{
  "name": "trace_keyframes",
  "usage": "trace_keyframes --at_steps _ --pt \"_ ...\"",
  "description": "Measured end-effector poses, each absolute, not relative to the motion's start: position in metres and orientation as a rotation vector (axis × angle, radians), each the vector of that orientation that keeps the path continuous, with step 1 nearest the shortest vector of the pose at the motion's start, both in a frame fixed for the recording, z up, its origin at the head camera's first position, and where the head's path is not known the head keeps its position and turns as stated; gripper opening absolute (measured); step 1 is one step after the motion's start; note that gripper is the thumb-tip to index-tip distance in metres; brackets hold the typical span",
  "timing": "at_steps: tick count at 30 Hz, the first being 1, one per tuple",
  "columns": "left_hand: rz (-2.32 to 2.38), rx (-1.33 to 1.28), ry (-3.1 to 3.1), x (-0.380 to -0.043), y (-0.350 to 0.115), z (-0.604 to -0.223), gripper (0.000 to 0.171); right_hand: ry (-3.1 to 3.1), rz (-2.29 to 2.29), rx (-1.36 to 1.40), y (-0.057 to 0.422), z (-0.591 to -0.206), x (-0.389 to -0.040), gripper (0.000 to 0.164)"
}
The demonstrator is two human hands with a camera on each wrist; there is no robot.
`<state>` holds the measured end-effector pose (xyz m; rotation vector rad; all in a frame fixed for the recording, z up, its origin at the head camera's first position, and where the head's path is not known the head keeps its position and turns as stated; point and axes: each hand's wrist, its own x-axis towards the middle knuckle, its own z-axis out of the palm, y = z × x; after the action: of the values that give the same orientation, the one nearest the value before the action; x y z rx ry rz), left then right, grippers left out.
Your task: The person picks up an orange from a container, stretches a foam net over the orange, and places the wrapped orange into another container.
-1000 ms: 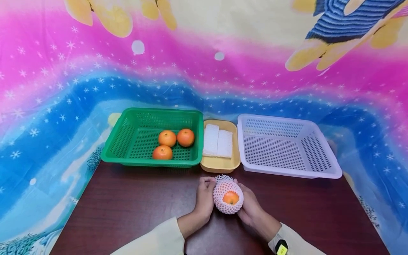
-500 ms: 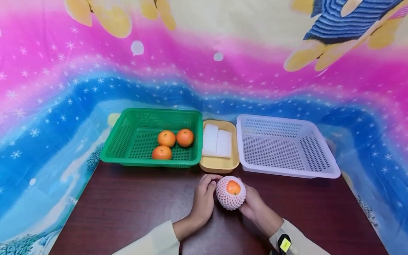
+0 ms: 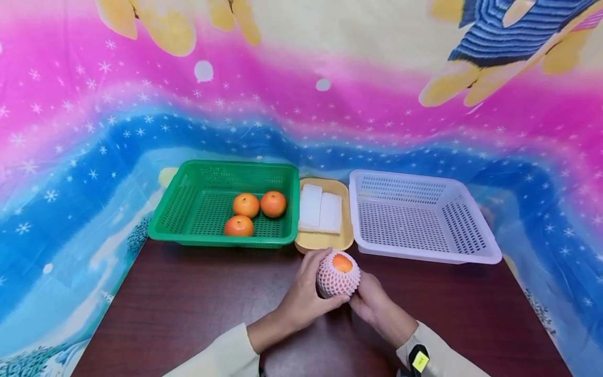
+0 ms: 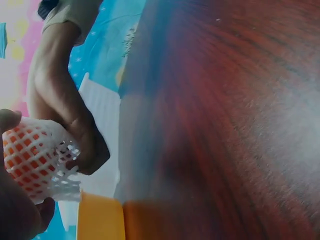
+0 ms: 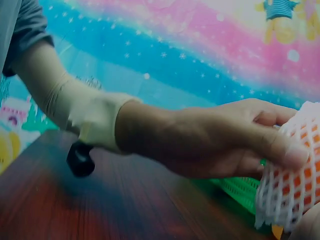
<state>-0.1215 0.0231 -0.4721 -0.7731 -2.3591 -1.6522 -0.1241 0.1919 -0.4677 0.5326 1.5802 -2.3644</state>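
Observation:
An orange [image 3: 342,263] sits inside a white foam fruit net [image 3: 336,284], its bare top showing through the net's opening. My left hand [image 3: 301,296] grips the wrapped fruit from the left, thumb across the front and fingers behind. On the other side is my right hand [image 3: 374,301], its fingers partly hidden by the fruit. In the left wrist view, the fingers of the right hand [image 4: 75,125] pinch the loose, gathered end of the net [image 4: 67,157]. The right wrist view shows the left hand [image 5: 215,137] with its thumb pressed on the net [image 5: 292,185].
A green basket [image 3: 221,242] holds three oranges [image 3: 246,204] at the back left. Beside it, a yellow tray [image 3: 325,242] carries flat white foam nets [image 3: 321,209]. A pale lilac basket [image 3: 428,254] stands at the back right. The dark wooden table [image 3: 198,303] lies in front.
The wrapped orange has tilted so its bare top faces up and has moved slightly away from the body. My left hand has gone from beside the net to gripping round the fruit.

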Motion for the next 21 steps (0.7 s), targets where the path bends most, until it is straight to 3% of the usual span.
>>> trace_keyframes --at_steps 10,16,21 --pt "-1.990 -0.566 -2.310 -0.129 0.013 -0.462 0.081 2.088 -2.055 0.441 0.199 -0.458 -0.123 0.034" --pt "-2.401 -0.504 -2.152 -0.131 0.010 -0.460 0.082 2.131 -2.187 -0.022 0.211 -0.442 -0.115 0.053" --pt "-2.581 -0.527 -2.055 -0.134 0.008 -0.459 0.076 2.129 -2.110 -0.352 0.219 -0.432 -0.111 0.059"
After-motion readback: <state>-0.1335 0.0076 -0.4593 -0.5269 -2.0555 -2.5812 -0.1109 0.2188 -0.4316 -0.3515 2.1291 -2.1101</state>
